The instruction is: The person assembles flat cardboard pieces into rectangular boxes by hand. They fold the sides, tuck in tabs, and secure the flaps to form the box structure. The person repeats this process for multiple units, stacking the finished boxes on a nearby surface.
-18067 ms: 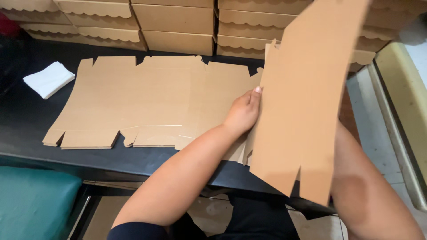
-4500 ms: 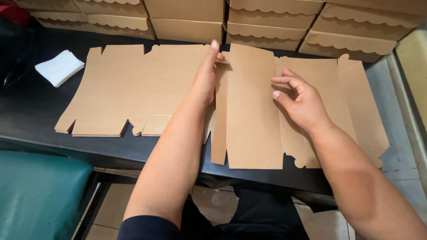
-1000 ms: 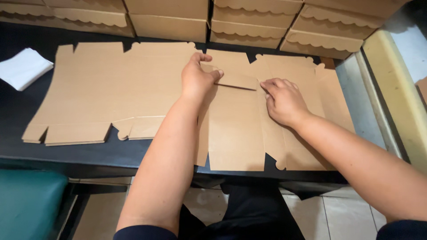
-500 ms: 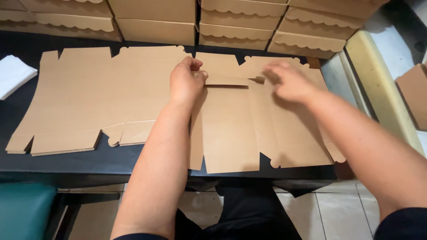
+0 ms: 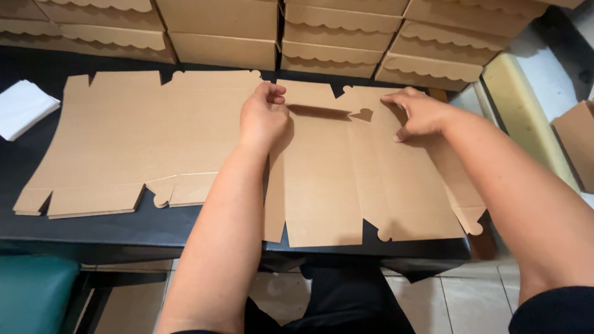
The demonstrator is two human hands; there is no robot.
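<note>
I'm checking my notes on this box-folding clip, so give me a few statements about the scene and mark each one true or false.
1. Both hands rest on the flat cardboard sheet. True.
2. The left hand holds scissors. False: it only pinches the sheet's top flap.
3. Closed boxes are stacked behind the table. True.
4. The white cloth lies under the right hand. False: it lies at the table's far left edge.

Behind your flat brown cardboard blank [image 5: 346, 179], stacked scalloped-edge cardboard boxes [image 5: 334, 43] block you; the black table's [image 5: 154, 229] near edge is open.
</note>
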